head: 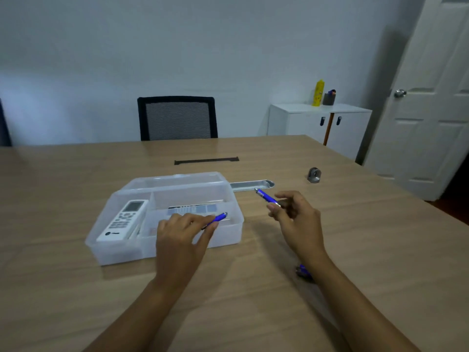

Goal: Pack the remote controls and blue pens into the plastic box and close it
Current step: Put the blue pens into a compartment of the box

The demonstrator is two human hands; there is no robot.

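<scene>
Both my forearms come in from the bottom edge, cut off below the elbow. Just behind my right wrist a small blue-and-dark object (303,271) lies on the wooden table (355,237), mostly hidden by the arm, so I cannot tell what it is.

My left hand (181,233) is over the front right part of the clear plastic box (114,250), fingers closed around a blue pen (218,218). Only the pen's far end shows past my fingertips; the rest is covered by my hand. My right hand (294,214) is to the right of the box, above the table, pinching a second blue pen (266,196) near one end between thumb and fingers. Its metal tip points away toward a flat silver tray (251,185), which is partly hidden behind the box.

Inside the box, a white remote control (124,219) lies in the left compartment, screen end farthest from me. A second remote (193,209) lies crosswise in the right compartment, blurred through the frosted wall and partly behind my left hand. Its buttons are hard to make out. At the back of the box the open lid (177,180) lies tipped away from me.

Farther right on the table sits a small grey metal piece (314,175), too small to identify.
</scene>
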